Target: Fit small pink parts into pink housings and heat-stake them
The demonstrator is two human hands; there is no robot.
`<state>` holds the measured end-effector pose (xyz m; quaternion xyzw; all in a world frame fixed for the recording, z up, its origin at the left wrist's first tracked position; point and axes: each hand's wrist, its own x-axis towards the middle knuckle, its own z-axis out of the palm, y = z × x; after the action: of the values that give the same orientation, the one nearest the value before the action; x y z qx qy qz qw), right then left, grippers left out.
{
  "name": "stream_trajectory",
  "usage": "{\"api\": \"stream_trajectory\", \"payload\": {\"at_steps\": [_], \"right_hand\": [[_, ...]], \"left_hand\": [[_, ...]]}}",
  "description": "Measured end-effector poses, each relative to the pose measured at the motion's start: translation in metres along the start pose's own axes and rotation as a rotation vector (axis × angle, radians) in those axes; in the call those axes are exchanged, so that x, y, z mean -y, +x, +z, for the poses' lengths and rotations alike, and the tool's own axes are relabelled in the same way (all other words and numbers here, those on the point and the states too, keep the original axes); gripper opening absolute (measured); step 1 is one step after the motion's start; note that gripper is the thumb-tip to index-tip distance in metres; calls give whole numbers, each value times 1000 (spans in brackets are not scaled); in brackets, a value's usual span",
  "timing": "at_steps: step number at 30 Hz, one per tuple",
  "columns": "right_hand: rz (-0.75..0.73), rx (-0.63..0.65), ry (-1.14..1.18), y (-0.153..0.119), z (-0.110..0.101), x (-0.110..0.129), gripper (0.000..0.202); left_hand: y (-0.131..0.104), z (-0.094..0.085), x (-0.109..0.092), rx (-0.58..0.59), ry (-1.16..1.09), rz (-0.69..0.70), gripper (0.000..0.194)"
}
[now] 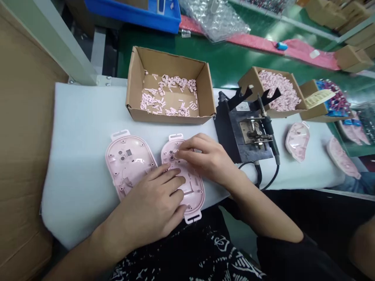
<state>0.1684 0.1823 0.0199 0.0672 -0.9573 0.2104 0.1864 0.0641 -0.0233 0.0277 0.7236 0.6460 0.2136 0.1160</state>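
Two pale pink plastic shells lie side by side on the white-covered bench, hollow side up. My left hand (159,199) lies over the lower part of the right shell (195,197), fingers apart and resting on it; its wrist side covers a corner of the left shell (129,154). With thumb and fingertips together, my right hand (205,156) pinches a small pink plastic piece (176,153) at the round holes near the right shell's upper end. My fingers hide part of that piece, so I cannot tell whether it sits in a hole.
Behind the shells stands a cardboard box (171,119) of small pink pieces. A black bench device (240,132) with cables is at the right. Beyond it are another box of pink parts (279,91) and more pink shells (298,140). A metal post (58,39) rises at the left.
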Motion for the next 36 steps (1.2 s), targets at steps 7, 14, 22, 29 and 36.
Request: {"api": "stream_trajectory", "payload": {"at_steps": [7, 14, 22, 29, 36], "right_hand": [[-57, 103, 25, 5, 8, -8, 22], [-23, 217, 14, 5, -2, -2, 23], [214, 21, 58, 12, 1, 3, 31], [252, 33, 260, 17, 18, -7, 32], [386, 96, 431, 28, 14, -8, 39]], "left_hand": [[-1, -8, 8, -171, 48, 2, 10], [1, -12, 18, -247, 303, -202, 27], [10, -6, 17, -170, 386, -253, 29], [11, -3, 22, -135, 410, -249, 31], [12, -3, 22, -131, 428, -234, 31]]}}
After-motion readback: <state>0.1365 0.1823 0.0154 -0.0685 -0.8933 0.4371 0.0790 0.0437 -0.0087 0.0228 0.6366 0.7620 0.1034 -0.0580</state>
